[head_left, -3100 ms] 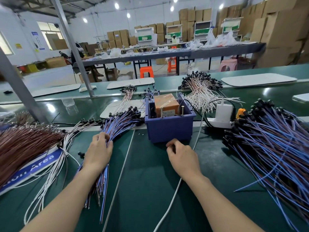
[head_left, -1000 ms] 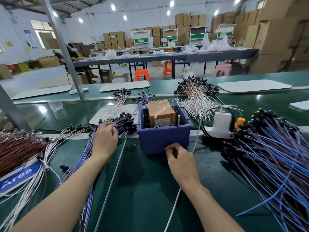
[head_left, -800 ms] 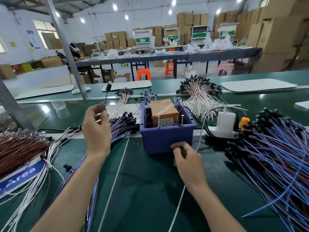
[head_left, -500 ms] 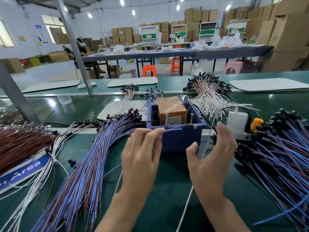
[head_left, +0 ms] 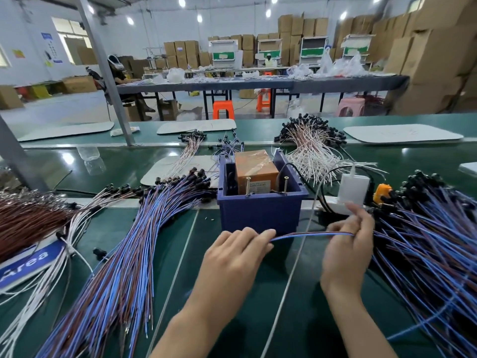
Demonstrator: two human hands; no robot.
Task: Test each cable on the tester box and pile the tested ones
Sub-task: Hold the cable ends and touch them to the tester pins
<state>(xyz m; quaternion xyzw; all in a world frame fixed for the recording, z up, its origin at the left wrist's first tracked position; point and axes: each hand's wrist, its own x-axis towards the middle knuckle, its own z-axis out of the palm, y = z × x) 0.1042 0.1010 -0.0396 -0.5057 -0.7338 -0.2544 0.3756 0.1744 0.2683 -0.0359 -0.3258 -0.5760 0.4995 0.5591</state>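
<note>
A blue-and-brown cable (head_left: 309,235) is stretched level in front of the blue tester box (head_left: 260,214). My left hand (head_left: 236,257) pinches its left end, my right hand (head_left: 347,244) holds its right end. Inside the box sits an orange unit (head_left: 255,167) with two upright screws at the front rim. A large pile of blue-and-brown cables (head_left: 124,267) fans out on my left. Another such pile (head_left: 433,244) lies on my right, right next to my right hand.
Brown wires (head_left: 25,220) and white wires (head_left: 46,267) lie far left by a blue label. A white adapter (head_left: 353,187), an orange plug (head_left: 380,193) and white-pink cable bundles (head_left: 312,151) sit behind the box. A thin white cord (head_left: 289,285) crosses the green belt.
My left hand left the left pile and came to the middle. Both hands dropped from the box rim and drew one cable out between them, in front of the box.
</note>
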